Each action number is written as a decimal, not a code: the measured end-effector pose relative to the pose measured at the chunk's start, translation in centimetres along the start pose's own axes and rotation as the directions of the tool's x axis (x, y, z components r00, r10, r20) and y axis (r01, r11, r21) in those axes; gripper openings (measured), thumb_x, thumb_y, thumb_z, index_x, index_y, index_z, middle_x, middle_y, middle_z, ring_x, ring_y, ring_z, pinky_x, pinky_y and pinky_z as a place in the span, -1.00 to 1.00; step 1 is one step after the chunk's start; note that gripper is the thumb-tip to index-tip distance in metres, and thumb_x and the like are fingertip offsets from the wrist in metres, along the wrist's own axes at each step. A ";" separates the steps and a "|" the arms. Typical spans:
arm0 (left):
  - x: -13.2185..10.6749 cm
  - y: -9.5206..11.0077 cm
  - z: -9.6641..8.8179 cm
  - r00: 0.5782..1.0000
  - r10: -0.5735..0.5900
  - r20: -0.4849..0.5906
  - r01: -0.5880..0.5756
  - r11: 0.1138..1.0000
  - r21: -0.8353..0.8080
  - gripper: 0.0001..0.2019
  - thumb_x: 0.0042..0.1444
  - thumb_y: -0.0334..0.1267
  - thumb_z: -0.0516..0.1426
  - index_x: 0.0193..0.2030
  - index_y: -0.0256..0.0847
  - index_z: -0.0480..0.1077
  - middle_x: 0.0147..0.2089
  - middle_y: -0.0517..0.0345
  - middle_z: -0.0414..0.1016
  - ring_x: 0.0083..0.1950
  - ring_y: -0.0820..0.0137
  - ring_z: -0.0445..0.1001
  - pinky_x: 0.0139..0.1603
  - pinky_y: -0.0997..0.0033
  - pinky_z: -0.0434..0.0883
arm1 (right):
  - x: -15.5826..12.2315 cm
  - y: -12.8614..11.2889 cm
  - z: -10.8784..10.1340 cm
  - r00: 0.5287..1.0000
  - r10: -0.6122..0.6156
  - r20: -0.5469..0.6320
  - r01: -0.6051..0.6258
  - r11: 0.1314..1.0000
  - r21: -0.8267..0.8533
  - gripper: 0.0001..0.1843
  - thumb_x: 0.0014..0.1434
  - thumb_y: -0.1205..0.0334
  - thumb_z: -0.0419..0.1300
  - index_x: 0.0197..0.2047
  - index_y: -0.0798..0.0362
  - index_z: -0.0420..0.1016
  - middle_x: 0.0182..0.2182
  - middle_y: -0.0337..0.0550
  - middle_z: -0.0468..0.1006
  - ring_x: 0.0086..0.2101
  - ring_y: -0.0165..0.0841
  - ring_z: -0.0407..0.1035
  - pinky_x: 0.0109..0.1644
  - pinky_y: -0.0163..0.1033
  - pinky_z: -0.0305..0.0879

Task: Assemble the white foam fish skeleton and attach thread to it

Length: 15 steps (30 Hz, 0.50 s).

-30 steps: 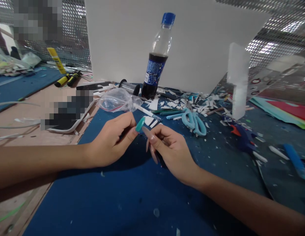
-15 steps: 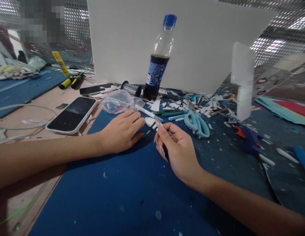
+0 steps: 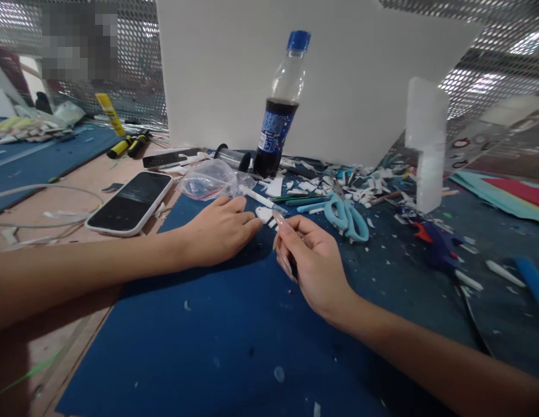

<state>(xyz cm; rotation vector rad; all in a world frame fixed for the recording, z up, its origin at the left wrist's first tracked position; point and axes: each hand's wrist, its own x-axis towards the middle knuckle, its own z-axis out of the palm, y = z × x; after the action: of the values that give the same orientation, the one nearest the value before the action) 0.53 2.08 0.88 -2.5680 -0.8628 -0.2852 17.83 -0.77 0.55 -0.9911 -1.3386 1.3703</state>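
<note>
My left hand [image 3: 221, 231] rests palm down over the blue mat [image 3: 200, 336], its fingers curled in and its thumb tucked from sight. Whatever lies under those fingers is hidden. Just right of it, my right hand [image 3: 315, 260] is closed, thumb against the bent fingers. A dark sliver shows inside its curl, too little to name. Beyond the fingertips lie white scraps [image 3: 264, 215], a white stick-like tool [image 3: 263, 200] and a clear plastic bag [image 3: 208, 179]. Light-blue scissors [image 3: 347, 217] lie to the right of my right hand.
A part-filled cola bottle [image 3: 275, 124] stands before a white board [image 3: 217, 75]. Left are a phone [image 3: 130, 202] and a cable [image 3: 78, 189]. Right are a glue gun [image 3: 440, 246] with its cord, an upright white foam piece [image 3: 425, 145] and coloured sheets [image 3: 503, 194]. Scraps litter the back.
My left fingers have curled in further, and the thumb and small teal bit beside it are now out of sight. My right hand keeps its closed pose. The view shifts slightly.
</note>
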 end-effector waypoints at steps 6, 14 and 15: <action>-1.1 -0.2 0.1 0.965 -0.132 -0.225 0.107 0.987 -0.119 -0.78 0.22 -0.37 -0.07 -0.44 -0.24 0.28 -0.49 0.13 0.36 -0.38 0.36 0.21 -0.33 0.37 0.22 | 0.0 0.0 0.0 1.000 0.018 0.008 -0.018 1.000 -0.013 -0.65 0.19 0.11 0.15 -0.55 0.06 0.24 -0.78 -0.42 0.20 -0.79 -0.61 0.06 -0.74 -0.47 0.01; -1.7 0.4 -1.2 0.734 -0.679 0.030 0.383 0.377 -0.843 -0.74 0.23 -0.29 -0.04 -0.50 -0.22 0.19 -0.56 0.28 0.19 -0.54 0.55 0.17 -0.53 0.53 0.17 | -0.2 -0.4 0.0 0.996 0.055 0.066 -0.057 0.998 0.021 -0.69 0.15 0.11 0.19 -0.54 0.09 0.32 -0.78 -0.41 0.26 -0.81 -0.61 0.11 -0.77 -0.48 0.09; -1.7 0.6 -1.3 0.699 -0.708 0.102 0.387 0.254 -0.886 -0.71 0.24 -0.26 -0.04 -0.52 -0.22 0.18 -0.58 0.30 0.16 -0.58 0.57 0.13 -0.58 0.54 0.12 | -0.2 -0.5 0.1 0.995 0.063 0.081 -0.065 0.998 0.022 -0.68 0.16 0.11 0.19 -0.54 0.09 0.32 -0.78 -0.41 0.27 -0.80 -0.60 0.12 -0.76 -0.48 0.10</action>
<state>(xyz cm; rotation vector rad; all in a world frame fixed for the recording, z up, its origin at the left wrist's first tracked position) -0.53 0.12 1.27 -2.6867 -1.8686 -1.7682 17.86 -0.98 1.00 -0.9791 -1.3558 1.4855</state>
